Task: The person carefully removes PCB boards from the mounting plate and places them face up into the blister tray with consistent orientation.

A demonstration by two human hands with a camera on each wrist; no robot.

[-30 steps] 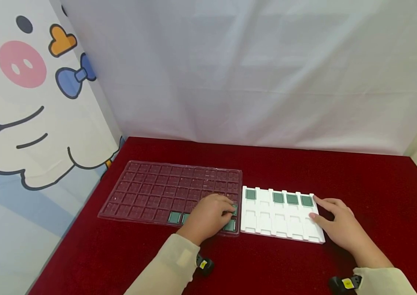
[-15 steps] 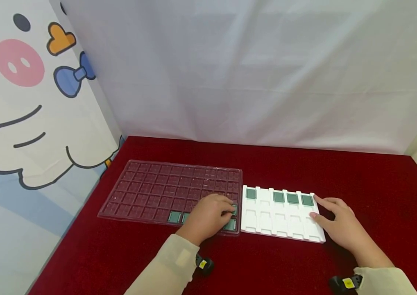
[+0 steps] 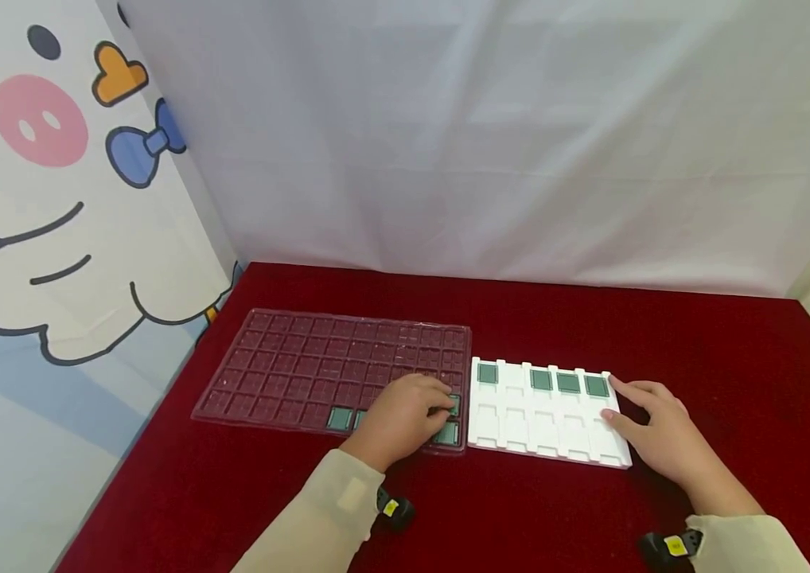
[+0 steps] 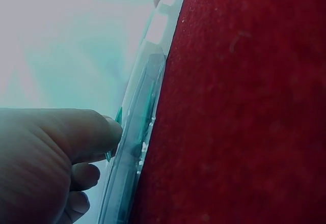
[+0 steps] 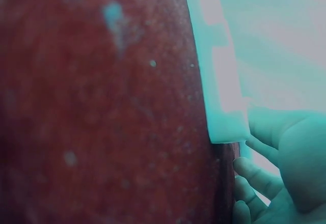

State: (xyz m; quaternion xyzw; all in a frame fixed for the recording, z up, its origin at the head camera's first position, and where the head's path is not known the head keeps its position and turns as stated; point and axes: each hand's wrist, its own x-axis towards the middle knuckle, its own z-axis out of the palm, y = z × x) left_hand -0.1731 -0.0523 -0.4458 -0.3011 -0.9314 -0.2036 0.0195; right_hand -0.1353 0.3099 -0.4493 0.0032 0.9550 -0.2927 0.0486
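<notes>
My left hand (image 3: 401, 418) is over the front right corner of a clear plastic tray (image 3: 305, 366) with rows of pockets. Between its thumb and fingers it pinches a small green circuit board (image 4: 119, 116), tilted on edge in the left wrist view. More green boards (image 3: 339, 419) lie in the tray's front row, some hidden under the hand. My right hand (image 3: 656, 430) holds the right end of a white slotted tray (image 3: 541, 430), thumb on top and index finger at the far corner. Several green boards (image 3: 541, 380) sit in that tray's back row.
Both trays lie side by side on a red cloth-covered table (image 3: 519, 517). A white curtain (image 3: 484, 143) hangs behind it. On the left stands a panel with cartoon print (image 3: 40, 199).
The view shifts slightly. Both hands keep their places at the trays, and the boards in the white tray stay where they were.
</notes>
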